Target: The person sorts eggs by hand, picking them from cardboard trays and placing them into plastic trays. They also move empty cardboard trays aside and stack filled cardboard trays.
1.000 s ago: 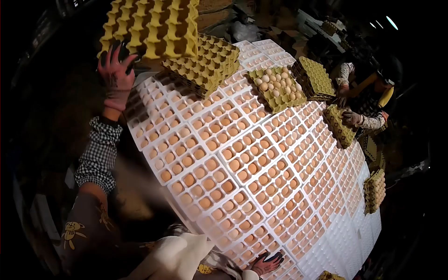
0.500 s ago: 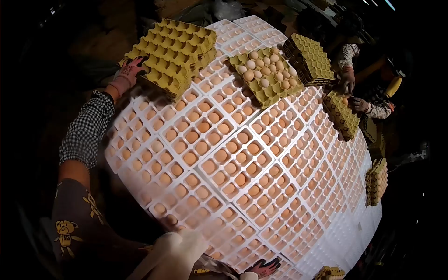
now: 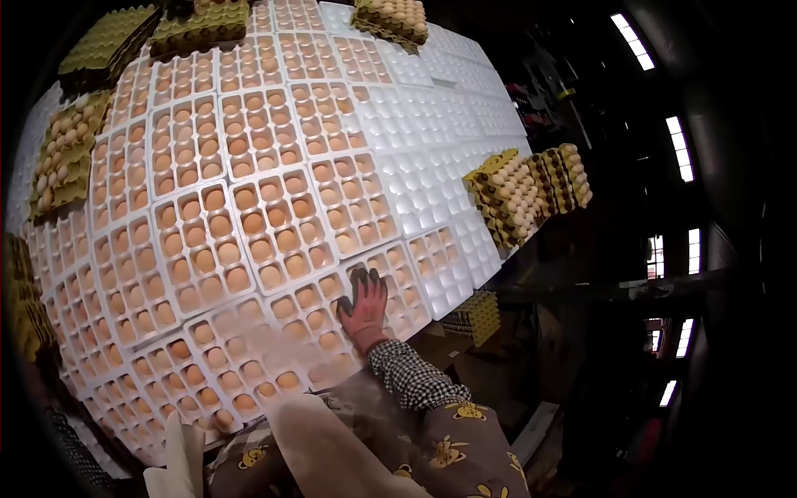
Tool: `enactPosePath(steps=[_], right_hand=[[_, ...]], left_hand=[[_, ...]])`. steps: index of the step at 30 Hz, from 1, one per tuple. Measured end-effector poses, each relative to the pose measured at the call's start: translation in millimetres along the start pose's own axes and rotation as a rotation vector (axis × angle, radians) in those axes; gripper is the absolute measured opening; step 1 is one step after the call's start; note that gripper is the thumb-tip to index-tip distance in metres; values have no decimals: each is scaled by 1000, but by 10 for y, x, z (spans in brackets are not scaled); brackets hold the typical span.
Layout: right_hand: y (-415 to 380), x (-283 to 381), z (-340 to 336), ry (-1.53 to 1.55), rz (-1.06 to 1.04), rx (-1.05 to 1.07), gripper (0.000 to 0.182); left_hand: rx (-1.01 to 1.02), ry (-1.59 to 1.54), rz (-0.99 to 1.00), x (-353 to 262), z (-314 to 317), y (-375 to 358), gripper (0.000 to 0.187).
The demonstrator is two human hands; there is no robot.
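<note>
My right hand (image 3: 365,309), in a reddish glove with dark fingertips, lies over the near row of white plastic egg trays (image 3: 309,253). Its fingers are stretched out and a little apart, resting on or just above the eggs (image 3: 330,341) there; contact is hard to make out. Brown eggs fill the cells of most of these trays. At the lower left, a checkered sleeve (image 3: 79,448) shows in the dark, but my left hand itself is out of sight. A dim stack of yellow egg flats (image 3: 29,307) stands at the left edge.
Empty white trays (image 3: 423,112) cover the right side of the table. Stacked flats full of eggs (image 3: 508,195) stand at its right edge, with another stack (image 3: 390,23) at the back. A flat with eggs (image 3: 66,153) rests at left. More yellow flats (image 3: 471,318) are below the table edge.
My view has swung to the right. My left hand, earlier touching the stack of yellow flats, has left the picture. My right hand now shows more fully, still over the near trays.
</note>
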State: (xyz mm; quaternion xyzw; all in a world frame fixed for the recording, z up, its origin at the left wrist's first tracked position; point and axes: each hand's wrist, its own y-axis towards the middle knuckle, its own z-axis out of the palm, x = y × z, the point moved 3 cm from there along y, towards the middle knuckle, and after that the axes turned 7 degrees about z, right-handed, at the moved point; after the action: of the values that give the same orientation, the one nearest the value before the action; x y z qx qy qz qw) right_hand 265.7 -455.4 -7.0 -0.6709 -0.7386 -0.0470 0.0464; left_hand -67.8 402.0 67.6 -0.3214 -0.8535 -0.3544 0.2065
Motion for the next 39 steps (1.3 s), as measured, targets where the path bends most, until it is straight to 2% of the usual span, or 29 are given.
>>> enactPosePath(steps=[2, 3, 4, 5, 6, 8, 9, 10, 11, 12, 13, 14, 15, 17, 18, 19, 21, 22, 23, 25, 27, 28, 29, 31, 32, 33, 35, 37, 39], right_hand=[[12, 11, -33, 29, 10, 12, 83], [11, 21, -71, 97, -21, -55, 75], [20, -74, -131, 143, 1, 6, 74], [17, -65, -188, 184, 3, 83, 74], [33, -164, -286, 285, -14, 64, 73], [69, -469, -606, 465, -73, -15, 66], [104, -733, -703, 481, -79, -26, 66], [149, -1023, -756, 628, -91, 78, 65], [203, -1305, -780, 768, -111, 188, 65], [224, -1609, -811, 805, -92, 147, 55], [321, -1963, -842, 812, -122, 161, 55], [392, -2325, -858, 921, -107, 255, 52], [358, -2573, -852, 1050, -75, 371, 49], [405, -3061, -1294, 1090, 12, 336, 45], [413, -3396, -1188, 1237, 52, 326, 42], [438, -3727, -1085, 1369, 87, 310, 39], [485, -4087, -1396, 1635, 300, 300, 40], [523, -4346, -1276, 1728, 343, 234, 41], [547, -4527, -1331, 1669, 523, 219, 40], [595, -4816, -1442, 1720, 704, 84, 39], [592, -5130, -1363, 1749, 639, -11, 40], [637, -5338, -1361, 1763, 561, -88, 40], [721, -5579, -1400, 1742, 550, -107, 40], [757, -5870, -1381, 1868, 634, -9, 44], [828, -5863, -1544, 1766, 603, -27, 48], [999, -5925, -1569, 1780, 599, -29, 48], [1305, -6176, -1569, 1781, 719, -17, 51], [1660, -6458, -1301, 1823, 676, 26, 53], [2025, -6532, -1026, 2204, 625, 416, 52]], left_hand=[[-93, 35, -53, -594, -331, -268, 57], [-86, 0, -27, -1114, -437, -450, 57], [-81, -102, 14, -1700, -790, -648, 58], [-99, -377, 73, -2147, -1447, -838, 54], [-102, -655, 127, -2590, -2105, -1029, 53], [67, -1083, 24, -3427, -2769, -1478, 49], [189, -1565, -120, -3826, -2910, -1738, 49], [213, -1568, -62, -4200, -2984, -1983, 50], [159, -1460, 8, -4474, -3828, -2041, 53], [79, -1559, 37, -4754, -4441, -2142, 54], [60, -1469, 97, -4941, -5002, -2210, 55], [46, -1392, 179, -5116, -5509, -2294, 56], [61, -1365, 169, -5339, -5665, -2475, 57], [181, -1502, 283, -5639, -6477, -2526, 52], [291, -1595, 315, -5723, -6832, -2506, 52], [230, -1563, 439, -5813, -7075, -2480, 56], [212, -1638, 444, -6011, -7313, -2469, 60], [278, -1649, 448, -6099, -7397, -2450, 59], [348, -1656, 457, -6178, -7486, -2427, 59], [638, -1960, 320, -6417, -7589, -2398, 41], [766, -2062, 480, -6763, -7671, -2242, 37], [738, -2014, 605, -6975, -7780, -2127, 35], [751, -2032, 617, -7235, -7816, -2064, 35], [849, -2035, 699, -7581, -8253, -1768, 34], [850, -2093, 700, -7694, -8518, -1620, 35], [835, -2153, 712, -7862, -8759, -1419, 36], [688, -2162, 729, -8342, -9061, -991, 40], [754, -2175, 713, -8855, -9296, -592, 51], [1052, -2176, 678, -9409, -9402, -311, 65]])
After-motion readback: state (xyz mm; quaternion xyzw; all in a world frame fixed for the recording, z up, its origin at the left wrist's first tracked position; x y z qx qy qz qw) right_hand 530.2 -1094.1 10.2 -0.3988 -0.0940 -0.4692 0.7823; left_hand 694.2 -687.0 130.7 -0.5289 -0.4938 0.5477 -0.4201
